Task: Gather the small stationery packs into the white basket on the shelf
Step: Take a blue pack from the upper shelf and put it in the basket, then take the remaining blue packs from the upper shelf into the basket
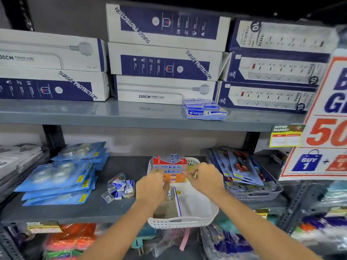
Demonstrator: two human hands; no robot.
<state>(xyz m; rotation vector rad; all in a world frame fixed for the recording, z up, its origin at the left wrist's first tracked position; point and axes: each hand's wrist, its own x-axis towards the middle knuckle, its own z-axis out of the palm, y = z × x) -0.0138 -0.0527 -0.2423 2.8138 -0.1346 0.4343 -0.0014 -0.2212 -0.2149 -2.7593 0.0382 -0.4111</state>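
Stacked power strip boxes (pixel 165 59) fill the upper shelf (pixel 93 114), with a small blue staple pack (pixel 205 109) lying in front of them near the edge. A large sale sign (pixel 323 119) hangs at the right and covers part of both shelves. On the lower shelf (pixel 122 166), a heap of blue tape packs (pixel 62 175) lies at the left, and a grey basket (pixel 259 194) at the right holds carded scissors (pixel 240 164) leaning in a row.

Between them sits the white basket (pixel 182 221), its near rim hanging over the shelf edge. At its far end stand stacked stationery boxes (pixel 170 168), red, grey and orange; nearer lies a clear zip bag (pixel 189 199).

Both hands reach over the white basket. The left hand (pixel 151 187) is curled, fingers bent over the basket's left side; whether it grips anything cannot be told. The right hand (pixel 204 178) is loosely closed with a small yellowish item at its fingertips, beside the orange box.

A pile of small stationery packs (pixel 120 187) lies on the lower shelf, just left of the white basket, outside it.
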